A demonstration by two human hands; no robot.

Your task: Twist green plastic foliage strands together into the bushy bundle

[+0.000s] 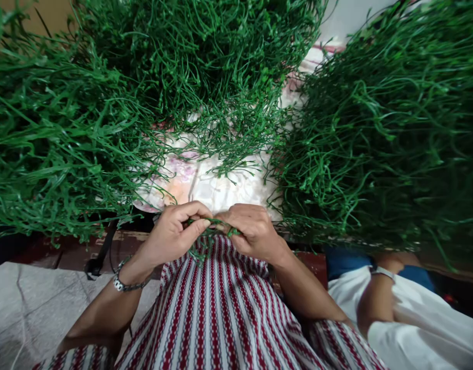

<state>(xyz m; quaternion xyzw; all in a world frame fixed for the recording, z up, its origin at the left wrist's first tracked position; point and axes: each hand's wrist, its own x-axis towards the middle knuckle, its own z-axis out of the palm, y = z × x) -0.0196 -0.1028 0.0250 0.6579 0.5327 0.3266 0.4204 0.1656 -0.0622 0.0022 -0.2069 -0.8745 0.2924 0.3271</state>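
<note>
Close in front of my striped shirt, both hands meet over a thin green plastic stem point(217, 222) of artificial greenery. My left hand point(177, 231) pinches it between thumb and index finger, and thin sprigs hang below that hand. Curled around the other end is my right hand point(254, 228), with a bit of green showing beneath its fingers. Exactly how the pieces join between the fingertips is hidden. Just beyond the hands, loose green stems point(240, 136) lie scattered on a floral cloth point(224, 192).
Large heaps of the same green stems rise at the left point(62, 139), the back point(198, 51) and the right point(386, 139). At lower right sits another person in a white shirt point(425, 308), forearm near the table edge. Tiled floor point(24, 303) shows at lower left.
</note>
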